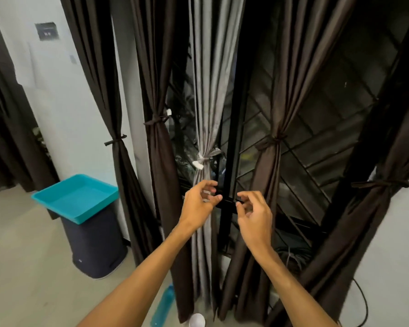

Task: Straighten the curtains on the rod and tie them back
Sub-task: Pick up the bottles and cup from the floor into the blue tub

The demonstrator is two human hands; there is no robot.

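Two bare arms reach up from the bottom edge. At their ends, the left hand [198, 205] and the right hand [254, 217] are side by side with a small gap between them. Both hands have loose, half-bent fingers and hold nothing. The left hand is in front of the grey curtain [213, 90], just under its grey tie [206, 158]. I cannot tell if it touches the cloth. The grey curtain hangs in the middle of the window [328, 128], and the tie pulls it in tight. A small white bit [198, 164] hangs at the end of the tie. Four brown curtains [159, 161] hang around it, two on the left and two on the right. Each one is pulled in by a brown tie [270, 140]. Behind them are dark glass and slanted bars. Down on the floor, close to the left arm, lies a blue bottle [163, 305]. Farther left, a blue-green tray [77, 197] sits on top of a dark bin [95, 246] beside the white wall [57, 90].
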